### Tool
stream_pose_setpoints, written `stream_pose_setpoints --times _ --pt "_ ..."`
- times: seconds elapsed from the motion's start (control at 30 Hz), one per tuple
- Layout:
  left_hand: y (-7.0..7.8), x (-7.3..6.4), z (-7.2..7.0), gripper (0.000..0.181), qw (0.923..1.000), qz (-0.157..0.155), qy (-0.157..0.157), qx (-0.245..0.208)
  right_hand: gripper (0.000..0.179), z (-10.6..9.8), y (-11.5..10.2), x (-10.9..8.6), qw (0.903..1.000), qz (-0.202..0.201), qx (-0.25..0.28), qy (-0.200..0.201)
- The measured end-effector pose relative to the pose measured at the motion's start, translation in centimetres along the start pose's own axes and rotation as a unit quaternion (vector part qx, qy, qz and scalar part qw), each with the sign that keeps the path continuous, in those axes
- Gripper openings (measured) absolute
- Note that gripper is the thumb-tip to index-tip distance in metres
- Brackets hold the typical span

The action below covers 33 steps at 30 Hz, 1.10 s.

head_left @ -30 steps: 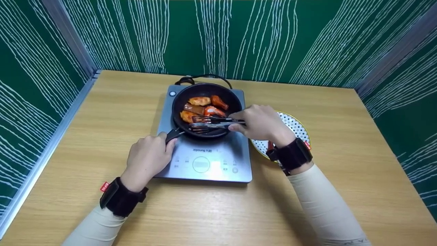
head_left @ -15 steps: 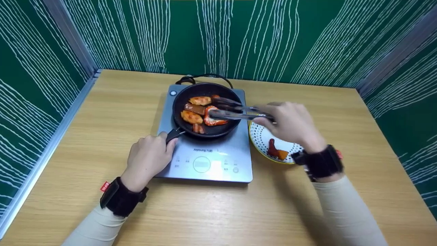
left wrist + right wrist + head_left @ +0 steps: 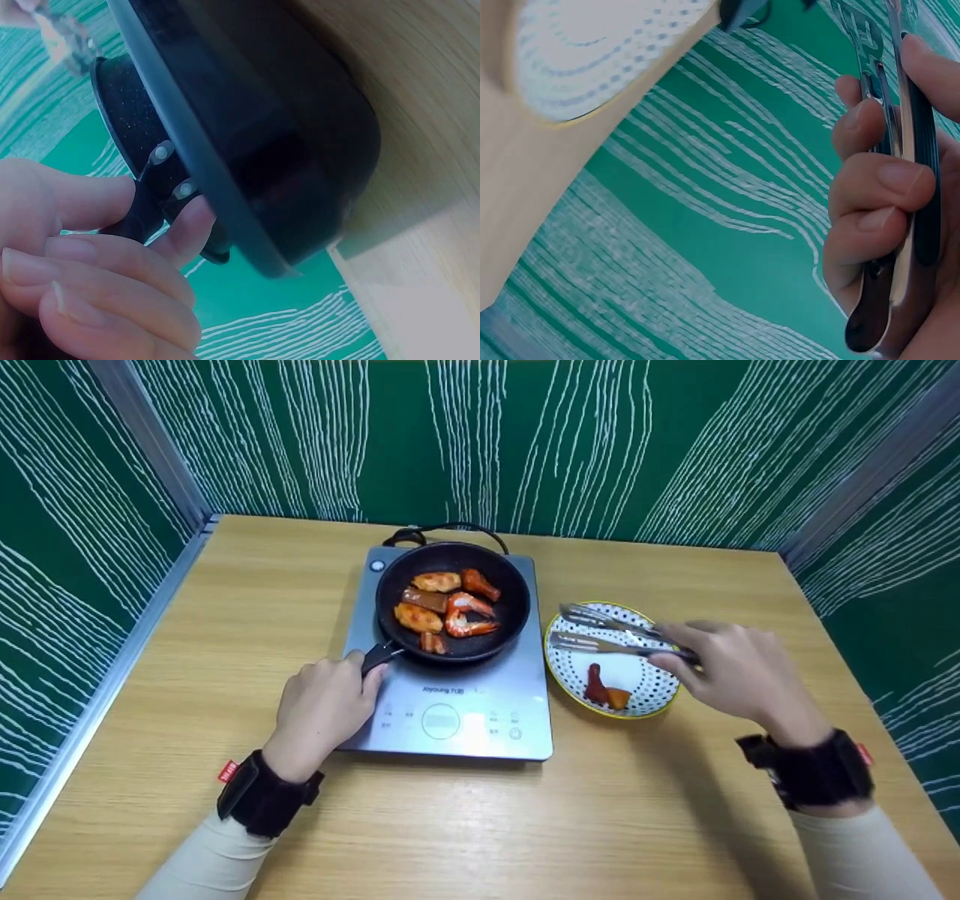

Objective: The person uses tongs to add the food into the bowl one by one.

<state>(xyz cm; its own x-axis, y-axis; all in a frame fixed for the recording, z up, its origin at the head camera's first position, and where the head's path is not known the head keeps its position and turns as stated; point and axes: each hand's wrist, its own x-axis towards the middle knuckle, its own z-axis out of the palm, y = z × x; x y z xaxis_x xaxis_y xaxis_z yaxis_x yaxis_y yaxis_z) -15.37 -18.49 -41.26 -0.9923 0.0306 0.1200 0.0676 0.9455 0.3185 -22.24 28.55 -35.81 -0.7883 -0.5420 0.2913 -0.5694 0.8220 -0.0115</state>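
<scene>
My left hand (image 3: 326,712) grips the black handle (image 3: 377,657) of a frying pan (image 3: 514,619). The pan lies on the induction cooktop (image 3: 487,682) and holds two shrimp (image 3: 469,628), a small drumstick (image 3: 480,583), two browned chicken wings (image 3: 418,618), a brown slab (image 3: 425,599) and a small reddish piece (image 3: 433,643). In my right hand (image 3: 739,675) are metal food tongs (image 3: 600,646) with black grips, also seen in the right wrist view with fingers wrapped around them. Their arms stand apart above the dotted plate (image 3: 652,682), with nothing visible between them.
On the plate lie a dark red drumstick (image 3: 595,686) and an orange piece (image 3: 618,698). A black cord (image 3: 469,526) loops behind the cooktop. Green panels with white lines (image 3: 480,450) enclose the wooden table (image 3: 480,825) at the back and sides.
My right hand has drawn the tongs out of the pan, rightwards to above the plate. The shrimp and drumstick in the pan are uncovered now. My left hand has stayed on the handle.
</scene>
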Motion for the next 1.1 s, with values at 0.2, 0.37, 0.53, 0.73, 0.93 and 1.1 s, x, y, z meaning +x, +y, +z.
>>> stream_pose_setpoints --times 0.2,0.37,0.53,0.73,0.93,1.1 --pt "-0.1 -0.1 0.1 0.040 1.0000 0.002 0.007 0.007 0.041 0.7 1.4 -2.6 0.9997 0.010 -0.024 -0.002" --pt "-0.1 -0.1 0.1 0.040 1.0000 0.001 0.005 0.008 0.039 0.8 2.1 -4.5 0.9993 0.018 -0.031 -0.010" --pt "0.0 -0.1 0.0 0.040 1.0000 -0.001 0.003 0.006 0.040 0.7 2.5 -5.9 0.9983 0.036 -0.039 -0.027" --pt "0.0 0.0 0.1 0.040 1.0000 0.002 0.003 0.008 0.040 0.7 2.9 -6.8 0.9962 0.052 -0.040 -0.056" --pt "0.0 0.0 0.1 0.040 1.0000 0.004 0.004 0.005 0.041 1.0 3.1 -7.4 0.9952 0.057 -0.039 -0.069" --pt "0.0 -0.1 0.1 0.040 1.0000 0.004 0.005 0.002 0.039 1.1 3.2 -7.6 0.9961 0.051 -0.045 -0.057"
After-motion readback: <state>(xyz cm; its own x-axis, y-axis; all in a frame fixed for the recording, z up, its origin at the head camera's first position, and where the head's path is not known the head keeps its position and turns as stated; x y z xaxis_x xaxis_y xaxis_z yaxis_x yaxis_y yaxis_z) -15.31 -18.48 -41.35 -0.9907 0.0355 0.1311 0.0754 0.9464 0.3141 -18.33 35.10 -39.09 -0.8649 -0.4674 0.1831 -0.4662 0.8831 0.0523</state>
